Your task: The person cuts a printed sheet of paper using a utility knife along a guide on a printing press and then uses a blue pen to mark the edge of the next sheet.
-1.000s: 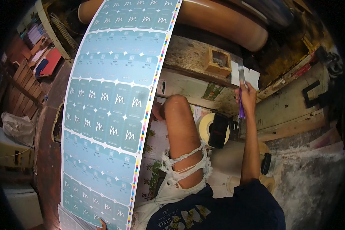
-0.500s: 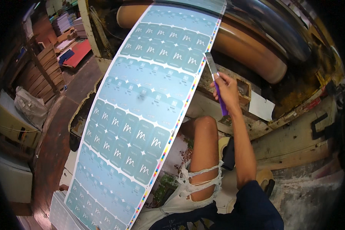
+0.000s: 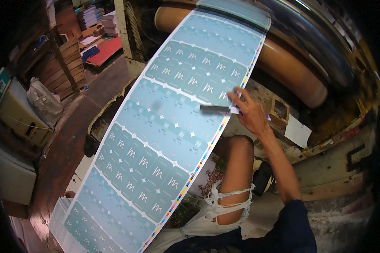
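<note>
My right hand is closed around a purple-handled knife, some of its fingers raised. The knife's broad grey blade points left over the right edge of a long printed sheet; whether it touches the paper I cannot tell. Rows of teal cards with white script letters alternate with pale blue cards on the sheet, and a colour strip runs down its right edge. The sheet slopes from the rollers down to the lower left, where a stack of sheets shows. My left hand does not show plainly.
An orange-brown roller and a shiny metal roller cross the top right. Beneath them sit a small wooden box and a white card. My bare knee is close below the sheet. A plastic bag stands left.
My right hand has swung the knife from upright beside the sheet to nearly level across its edge. The view has shifted, so the sheet and rollers appear farther right.
</note>
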The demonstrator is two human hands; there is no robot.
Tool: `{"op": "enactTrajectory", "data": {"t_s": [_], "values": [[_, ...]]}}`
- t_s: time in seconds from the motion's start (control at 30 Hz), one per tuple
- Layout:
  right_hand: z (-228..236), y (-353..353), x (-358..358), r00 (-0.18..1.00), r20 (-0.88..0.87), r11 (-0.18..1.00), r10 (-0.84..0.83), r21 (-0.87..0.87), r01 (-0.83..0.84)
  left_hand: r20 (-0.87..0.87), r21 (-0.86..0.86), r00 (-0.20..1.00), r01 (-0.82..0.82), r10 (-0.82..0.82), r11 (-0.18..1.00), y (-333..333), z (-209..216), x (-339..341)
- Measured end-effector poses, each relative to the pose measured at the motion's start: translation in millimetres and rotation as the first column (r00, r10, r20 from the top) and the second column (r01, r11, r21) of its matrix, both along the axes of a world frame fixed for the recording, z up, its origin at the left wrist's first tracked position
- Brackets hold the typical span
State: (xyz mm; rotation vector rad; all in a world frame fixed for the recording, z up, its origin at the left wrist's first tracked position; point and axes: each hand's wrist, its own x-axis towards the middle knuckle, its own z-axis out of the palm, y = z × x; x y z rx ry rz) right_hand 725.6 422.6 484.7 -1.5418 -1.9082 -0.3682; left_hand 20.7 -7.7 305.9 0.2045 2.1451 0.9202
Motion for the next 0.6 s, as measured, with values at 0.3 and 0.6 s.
{"op": "enactTrajectory", "data": {"t_s": [0.3, 0.6], "values": [[26.2, 64.0, 64.3, 0.965, 0.096, 0.969, 0.244, -0.055, -0.239, 0.041, 0.036, 0.999, -0.015, 0.014, 0.999, 6.1, 3.4, -0.9], [18.3, -81.8, -100.1, 0.945, -0.050, 0.942, 0.323, -0.081, -0.326, 0.203, 0.313, 0.979, -0.032, -0.034, 0.949, -32.9, -102.7, -76.7]]}}
